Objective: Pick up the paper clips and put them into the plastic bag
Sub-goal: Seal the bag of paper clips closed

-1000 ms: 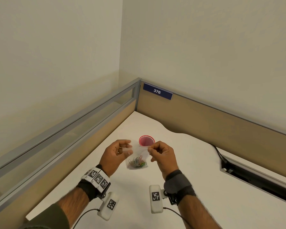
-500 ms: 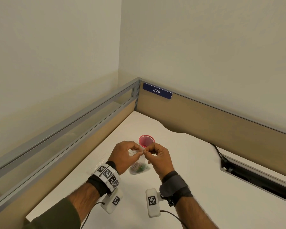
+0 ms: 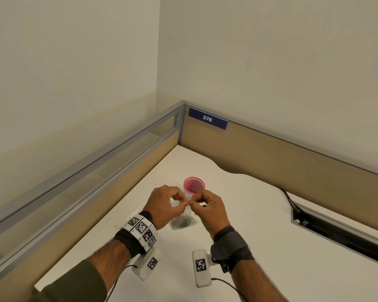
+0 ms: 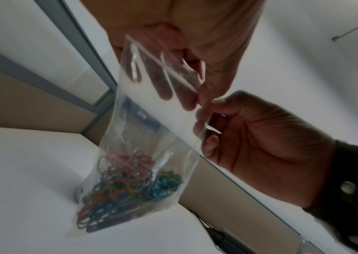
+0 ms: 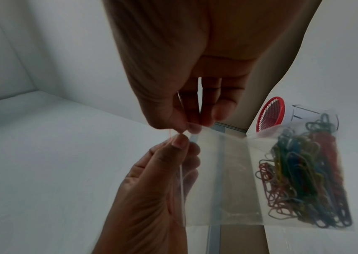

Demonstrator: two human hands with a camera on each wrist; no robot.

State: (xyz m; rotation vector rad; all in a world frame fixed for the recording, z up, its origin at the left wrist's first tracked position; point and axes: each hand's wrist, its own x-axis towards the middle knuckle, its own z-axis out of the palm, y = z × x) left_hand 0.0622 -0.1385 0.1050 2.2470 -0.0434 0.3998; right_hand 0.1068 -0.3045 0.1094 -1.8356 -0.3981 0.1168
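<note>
Both your left hand (image 3: 164,202) and right hand (image 3: 207,205) pinch the top seal of the plastic bag (image 4: 151,134), fingertips nearly touching, the bag hanging above the desk (image 3: 260,214). The paper clips (image 4: 127,189) already sit bunched at its bottom. Judging by this, you're sealing: press firmly along the whole strip, keeping the bag upright.

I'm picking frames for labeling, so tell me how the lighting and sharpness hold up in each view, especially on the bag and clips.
Head view: evenly lit and sharp, but the plastic bag is small and its paper clips blend together. Left wrist view: right hand dark against the bright wall, clips soft yet colours readable. Right wrist view: left hand shadowed, clips slightly blurred, red mesh cup stretched by the lens.
</note>
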